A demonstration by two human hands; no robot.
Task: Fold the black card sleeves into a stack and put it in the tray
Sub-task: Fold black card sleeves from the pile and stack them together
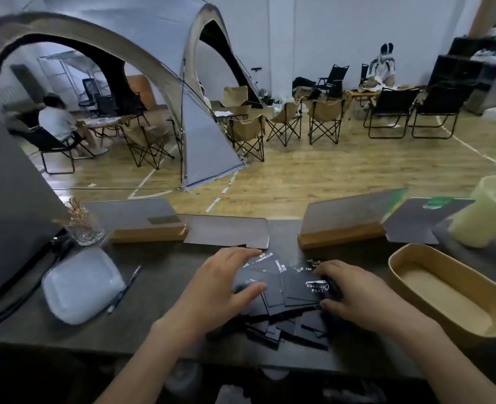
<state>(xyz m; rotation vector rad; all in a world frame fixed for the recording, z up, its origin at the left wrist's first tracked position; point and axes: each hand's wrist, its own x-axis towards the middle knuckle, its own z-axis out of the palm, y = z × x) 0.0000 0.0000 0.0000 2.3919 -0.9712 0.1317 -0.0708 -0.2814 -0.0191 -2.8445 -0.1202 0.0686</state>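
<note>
Two hands, left hand (pixel 226 284) flat, right hand (pixel 354 298) gripping, on one loose pile of black card sleeves (pixel 284 298). One empty tray (pixel 415 255), dark table (pixel 165 290); hall with tent (pixel 153 68)

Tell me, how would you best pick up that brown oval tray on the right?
Probably by a long side wall of the brown oval tray, pinched over the rim from above with the right hand, which is nearest. The tray lies flat and open-topped with thin upright walls and nothing visible inside, so the rim is free to grasp.

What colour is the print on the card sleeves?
White, on the black card sleeves; it shows in the head view.
</note>
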